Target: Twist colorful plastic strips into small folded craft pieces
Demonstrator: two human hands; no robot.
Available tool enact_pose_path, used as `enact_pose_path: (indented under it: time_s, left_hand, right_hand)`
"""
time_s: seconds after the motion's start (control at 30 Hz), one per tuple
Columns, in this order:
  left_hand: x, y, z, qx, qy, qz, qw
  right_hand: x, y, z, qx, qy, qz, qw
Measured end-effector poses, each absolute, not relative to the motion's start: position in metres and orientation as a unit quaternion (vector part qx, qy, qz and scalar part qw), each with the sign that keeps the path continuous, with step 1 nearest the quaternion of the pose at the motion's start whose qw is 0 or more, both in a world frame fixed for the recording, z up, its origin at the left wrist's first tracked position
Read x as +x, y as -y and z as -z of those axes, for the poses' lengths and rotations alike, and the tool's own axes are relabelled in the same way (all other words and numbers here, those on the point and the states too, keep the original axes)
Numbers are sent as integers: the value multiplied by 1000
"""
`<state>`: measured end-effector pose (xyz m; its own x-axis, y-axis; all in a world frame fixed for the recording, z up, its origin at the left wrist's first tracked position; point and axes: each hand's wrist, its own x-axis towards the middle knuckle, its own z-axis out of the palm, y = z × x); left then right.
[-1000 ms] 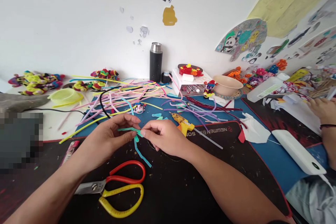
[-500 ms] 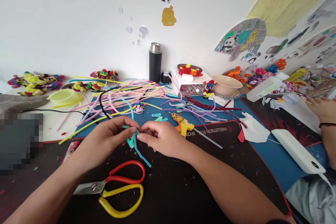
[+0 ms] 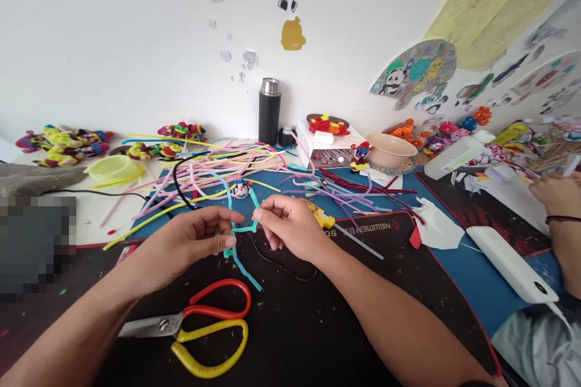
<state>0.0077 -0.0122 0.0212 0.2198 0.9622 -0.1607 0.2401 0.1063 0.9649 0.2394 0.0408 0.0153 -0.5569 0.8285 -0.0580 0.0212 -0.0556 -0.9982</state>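
Observation:
My left hand pinches a bent bunch of teal and blue pipe cleaners over the dark mat; part of the bunch is hidden behind its fingers. One blue strand hangs down toward the mat and another rises above the hand. With thumb and fingertips, my right hand grips a teal pipe cleaner end, which is bent and runs across to the left hand. Below lie scissors with one red and one yellow handle. A yellow hot glue gun lies behind my right hand, partly covered by it.
Loose pink, yellow and purple pipe cleaners spread across the table's back. Behind them stand a black thermos, a white box and a beige bowl. At right are a white device and another person's hand.
My right hand has moved slightly right and up, drawing the teal end away from my left hand. A teal stretch now shows between the hands. The view has tilted slightly.

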Motion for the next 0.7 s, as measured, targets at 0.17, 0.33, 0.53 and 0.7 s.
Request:
enact_pose_path:
  time_s: [0.17,0.33,0.53,0.7]
  left_hand:
    - [1,9,-23,590,-544,-303,514]
    - [-5,5,-21,613,-581,-317,432]
    - [-9,6,-27,618,-600,-335,382]
    - [10,16,-32,603,-550,-318,483]
  right_hand:
    - [240,-49,-16,-357,556,-665,348]
    - [241,-51,-15,-346,530,-683,364]
    - [241,-52,-13,-338,532,-680,374]
    - [241,-47,-12,-322,568,-682,331]
